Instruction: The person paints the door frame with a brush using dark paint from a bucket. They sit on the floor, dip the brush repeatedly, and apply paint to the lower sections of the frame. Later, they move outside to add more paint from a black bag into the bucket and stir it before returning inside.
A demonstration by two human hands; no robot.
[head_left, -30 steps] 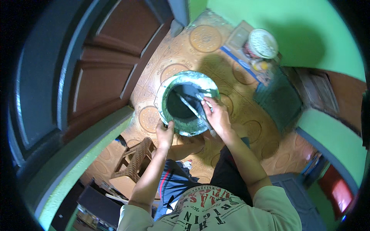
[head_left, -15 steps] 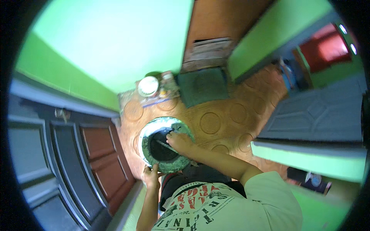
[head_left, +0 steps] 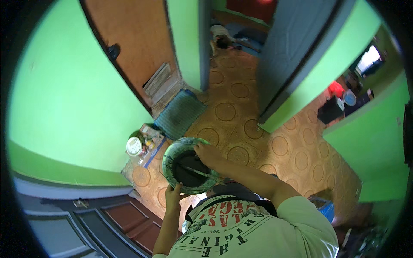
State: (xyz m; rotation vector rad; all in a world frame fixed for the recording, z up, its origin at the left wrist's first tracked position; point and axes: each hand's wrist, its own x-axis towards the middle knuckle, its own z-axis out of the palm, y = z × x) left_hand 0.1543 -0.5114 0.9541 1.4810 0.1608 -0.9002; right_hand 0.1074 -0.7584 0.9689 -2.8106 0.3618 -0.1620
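Note:
A round green bucket (head_left: 168,155) with a paint-smeared inner wall is held in front of my body, a dark mass filling its bottom. My left hand (head_left: 173,195) grips the near left rim, thumb over the edge. Across the basin my right hand (head_left: 208,155) has its fingers curled at the far right rim; the exact grip is partly hidden. A thin pale stick (head_left: 193,170) lies slanting over the dark contents, its near end leaning toward the right side of the rim, apart from my right fingers.
Left of the bucket, a white-lidded tub (head_left: 134,146) and small items stand on the tiled floor (head_left: 226,112). Beyond lies a teal mat (head_left: 180,114) before a brown door (head_left: 133,38). A grey door (head_left: 292,56) stands open ahead; a dark panelled door (head_left: 86,223) is at lower left.
My view has swung to the right. My right hand has moved from over the dark contents to the far right rim, away from the stick. My left hand stays on the rim.

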